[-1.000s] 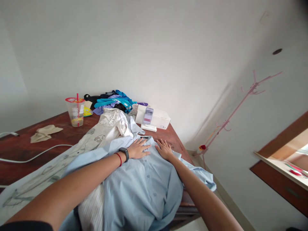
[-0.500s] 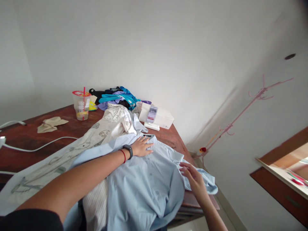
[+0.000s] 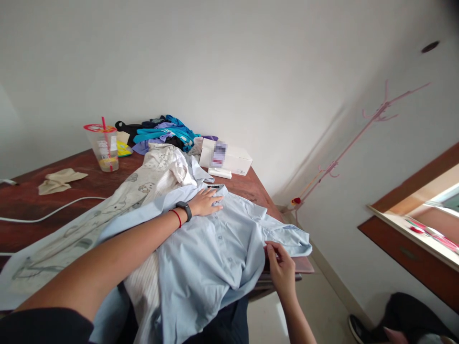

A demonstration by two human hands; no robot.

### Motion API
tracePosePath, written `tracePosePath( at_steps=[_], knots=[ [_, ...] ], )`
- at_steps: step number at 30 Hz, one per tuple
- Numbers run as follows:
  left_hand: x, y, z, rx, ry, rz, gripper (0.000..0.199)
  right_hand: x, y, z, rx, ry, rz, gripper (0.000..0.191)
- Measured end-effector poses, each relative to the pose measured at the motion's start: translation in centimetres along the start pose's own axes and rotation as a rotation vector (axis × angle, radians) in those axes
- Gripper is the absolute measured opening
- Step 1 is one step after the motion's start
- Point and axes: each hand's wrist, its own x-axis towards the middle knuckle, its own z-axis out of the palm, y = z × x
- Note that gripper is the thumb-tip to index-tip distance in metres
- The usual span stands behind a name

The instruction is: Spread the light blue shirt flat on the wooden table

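The right hand [image 3: 282,263] was flat on the blue shirt [image 3: 211,258] a second ago, but now it has moved to the shirt's side edge, just under the sleeve [image 3: 291,235], so the work seems to be at that edge now. Its thumb and first finger are close together by the cloth, but I can't tell if they pinch it. The left hand [image 3: 204,202] stays flat near the collar [image 3: 218,189], fingers a bit apart, resting on the shirt and not gripping it. The left arm [image 3: 107,258] reaches long across the clothes, and the right arm [image 3: 297,313] comes up from below. The shirt lies on the bench [image 3: 256,187] with its buttons facing up, partly over white clothes [image 3: 145,282]
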Motion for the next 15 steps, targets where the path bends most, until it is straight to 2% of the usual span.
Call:
tracePosePath(
  at_steps=[3,5,11,15],
  knots=[
    [0.0,0.0,0.0,-0.010,0.008,-0.001,0.064,-0.1,-0.2,0.0,-0.021,-0.019,-0.001,0.036],
    [0.1,-0.1,0.1,-0.018,0.020,0.004,0.064,0.3,-0.1,-0.5,0.057,-0.052,0.076,0.036],
    [0.1,-0.2,0.4,-0.041,0.052,0.016,0.062,2.7,0.0,-3.4,0.682,-0.067,0.463,0.035],
    [0.1,-0.1,0.3,-0.048,0.057,0.014,0.062,3.4,-0.1,-5.5,0.913,-0.014,0.629,0.025]
  ],
)
